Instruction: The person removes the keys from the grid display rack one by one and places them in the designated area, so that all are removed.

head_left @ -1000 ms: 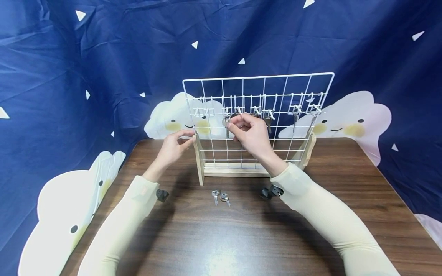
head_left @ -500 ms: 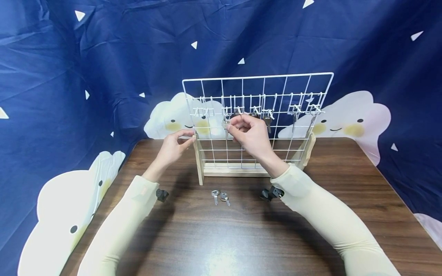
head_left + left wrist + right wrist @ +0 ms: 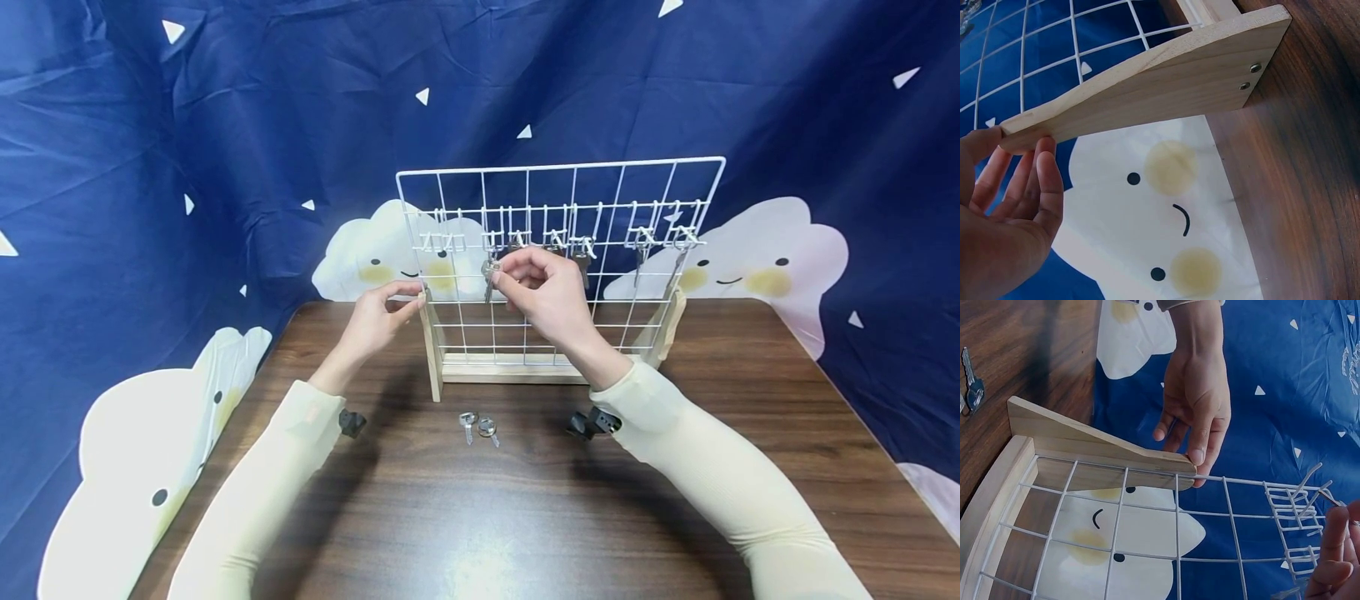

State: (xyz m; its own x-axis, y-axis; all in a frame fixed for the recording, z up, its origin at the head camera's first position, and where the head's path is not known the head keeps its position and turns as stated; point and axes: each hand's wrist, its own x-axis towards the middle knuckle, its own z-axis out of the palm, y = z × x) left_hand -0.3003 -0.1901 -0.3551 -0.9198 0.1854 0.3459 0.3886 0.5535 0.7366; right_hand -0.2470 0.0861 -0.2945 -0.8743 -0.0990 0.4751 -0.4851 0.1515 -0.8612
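In the head view my left hand pinches the upper end of the wooden side piece of a stand, thumb on one side and fingertips on the other. My right hand is in front of the white wire grid and pinches a key between thumb and fingers. This key hangs just below a white hook; whether its ring is over the hook I cannot tell. Two silver keys with rings, a left one and a right one, lie on the table before the stand.
More keys hang from hooks, including a dark key beside my right hand and a thin key farther right. Bare hooks are at the left. The brown wooden table runs up to a blue cloth backdrop.
The key in my right hand has turned, going from straight down to a slight slant. Both hands stay nearly where they were, and the left keeps its grip on the wooden side piece.
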